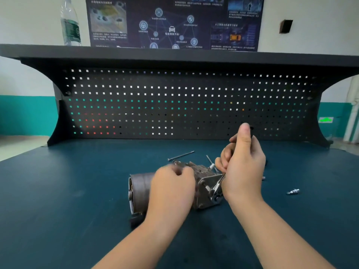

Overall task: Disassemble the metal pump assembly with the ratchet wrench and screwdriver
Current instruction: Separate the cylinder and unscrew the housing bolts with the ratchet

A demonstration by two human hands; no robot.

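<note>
Metal shines where the right hand works. Its fingers curl round the ratchet wrench, with the thumb sticking up along the dark handle. The silver head of the wrench sits on the right end of the pump assembly.

The left hand lies on top of the pump with its fingers curled over the body, holding it down. That hand is a bit blurry, so how tight it grips is hard to tell.

The pump lies on its side in the middle of the dark blue-green table. Its round brown end points left and its grey plate end points right, under the wrench.

Just behind the pump lies a long thin bolt. A second thin rod sticks up near the right hand's fingers. A small silver screw part lies well off to the right on the table.

At the back stands a black board full of little square holes. A clear water bottle stands on the shelf on top, beside a dark poster on the wall.
</note>
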